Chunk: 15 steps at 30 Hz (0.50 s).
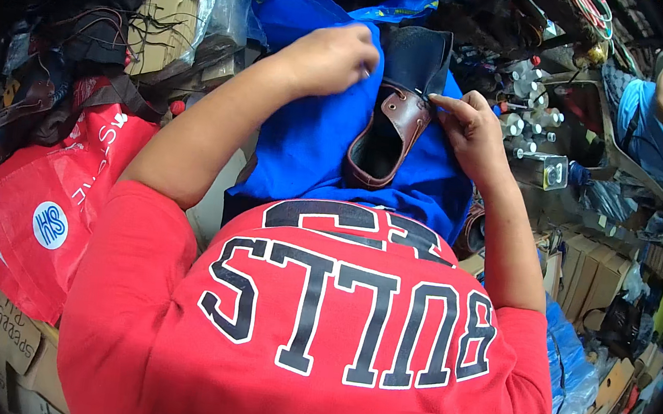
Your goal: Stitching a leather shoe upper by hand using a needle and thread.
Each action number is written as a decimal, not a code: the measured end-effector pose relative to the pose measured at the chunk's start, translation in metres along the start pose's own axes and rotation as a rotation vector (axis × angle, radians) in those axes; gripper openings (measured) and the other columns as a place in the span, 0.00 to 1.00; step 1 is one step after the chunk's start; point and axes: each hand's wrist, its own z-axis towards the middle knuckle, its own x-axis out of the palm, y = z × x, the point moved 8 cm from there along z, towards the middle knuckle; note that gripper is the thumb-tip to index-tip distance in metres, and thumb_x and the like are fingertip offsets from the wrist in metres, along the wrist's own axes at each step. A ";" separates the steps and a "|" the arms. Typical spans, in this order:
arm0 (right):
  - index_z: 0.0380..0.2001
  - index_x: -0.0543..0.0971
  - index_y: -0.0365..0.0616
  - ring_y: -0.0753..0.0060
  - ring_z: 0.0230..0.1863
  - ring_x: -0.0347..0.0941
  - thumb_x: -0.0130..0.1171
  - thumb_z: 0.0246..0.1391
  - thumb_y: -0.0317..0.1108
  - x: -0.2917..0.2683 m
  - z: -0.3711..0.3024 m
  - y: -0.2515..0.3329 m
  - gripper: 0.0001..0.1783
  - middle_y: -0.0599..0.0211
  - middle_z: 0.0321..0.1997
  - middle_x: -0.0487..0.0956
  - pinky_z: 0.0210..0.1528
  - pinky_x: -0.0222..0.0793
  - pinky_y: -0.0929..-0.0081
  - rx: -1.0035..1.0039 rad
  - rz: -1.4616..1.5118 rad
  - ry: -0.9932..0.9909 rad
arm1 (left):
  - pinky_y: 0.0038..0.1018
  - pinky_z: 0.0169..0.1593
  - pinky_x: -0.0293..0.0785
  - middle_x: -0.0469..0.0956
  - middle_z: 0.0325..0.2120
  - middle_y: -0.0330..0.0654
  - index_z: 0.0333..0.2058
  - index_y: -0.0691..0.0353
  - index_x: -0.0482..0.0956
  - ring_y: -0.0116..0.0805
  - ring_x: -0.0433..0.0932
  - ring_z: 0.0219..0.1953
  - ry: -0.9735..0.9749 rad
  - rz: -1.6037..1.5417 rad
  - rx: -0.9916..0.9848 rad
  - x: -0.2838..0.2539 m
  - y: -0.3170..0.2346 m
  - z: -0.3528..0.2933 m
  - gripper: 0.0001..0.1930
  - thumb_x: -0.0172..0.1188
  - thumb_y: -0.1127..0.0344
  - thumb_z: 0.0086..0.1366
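A brown leather shoe point(392, 128) lies over the blue cloth point(297, 147) on my lap, its open heel end toward me. Lacing eyelets show on its flap, and a dark leather piece point(416, 58) extends from its far end. My right hand point(472, 133) is closed in a pinch at the shoe's right edge, near where the flap meets the dark leather. To the left of the dark leather, my left hand point(335, 58) is raised over the cloth with curled fingers. Whatever it grips is too small to make out.
Several small bottles with caps point(524, 106) and a clear square container point(541, 171) stand to the right. Farther right is another person in a blue shirt point(659, 124). A red bag point(65, 203) lies at left; cardboard point(584, 266) is stacked at right.
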 end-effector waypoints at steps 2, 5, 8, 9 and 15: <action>0.40 0.81 0.49 0.56 0.30 0.70 0.59 0.47 0.23 0.002 -0.007 0.009 0.15 0.59 0.26 0.69 0.33 0.67 0.65 -0.053 -0.131 -0.080 | 0.35 0.45 0.71 0.71 0.33 0.47 0.32 0.62 0.73 0.47 0.73 0.39 -0.222 -0.001 -0.090 -0.028 0.017 -0.009 0.06 0.55 0.75 0.54; 0.41 0.81 0.50 0.55 0.29 0.69 0.58 0.47 0.25 0.008 -0.013 0.019 0.16 0.59 0.26 0.70 0.33 0.66 0.62 -0.089 -0.227 -0.137 | 0.33 0.45 0.70 0.71 0.33 0.47 0.34 0.62 0.76 0.45 0.73 0.39 -0.315 -0.026 -0.094 -0.041 0.016 -0.018 0.09 0.53 0.78 0.54; 0.43 0.80 0.51 0.58 0.30 0.68 0.57 0.48 0.28 0.012 -0.015 0.025 0.16 0.63 0.26 0.69 0.36 0.64 0.63 -0.112 -0.344 -0.165 | 0.31 0.42 0.72 0.72 0.32 0.46 0.38 0.61 0.78 0.43 0.74 0.35 -0.354 -0.128 -0.051 -0.035 -0.005 -0.026 0.14 0.51 0.81 0.53; 0.44 0.80 0.52 0.60 0.31 0.68 0.57 0.49 0.28 0.012 -0.016 0.026 0.17 0.64 0.26 0.69 0.38 0.63 0.64 -0.121 -0.367 -0.169 | 0.30 0.40 0.72 0.72 0.31 0.46 0.39 0.60 0.79 0.42 0.74 0.33 -0.327 -0.172 -0.035 -0.029 -0.012 -0.027 0.16 0.52 0.82 0.53; 0.45 0.79 0.53 0.64 0.31 0.68 0.56 0.49 0.29 0.012 -0.017 0.023 0.17 0.67 0.26 0.69 0.42 0.60 0.65 -0.108 -0.366 -0.136 | 0.34 0.37 0.74 0.75 0.29 0.47 0.35 0.62 0.80 0.46 0.77 0.32 -0.270 -0.010 0.048 -0.022 -0.036 -0.030 0.11 0.56 0.79 0.53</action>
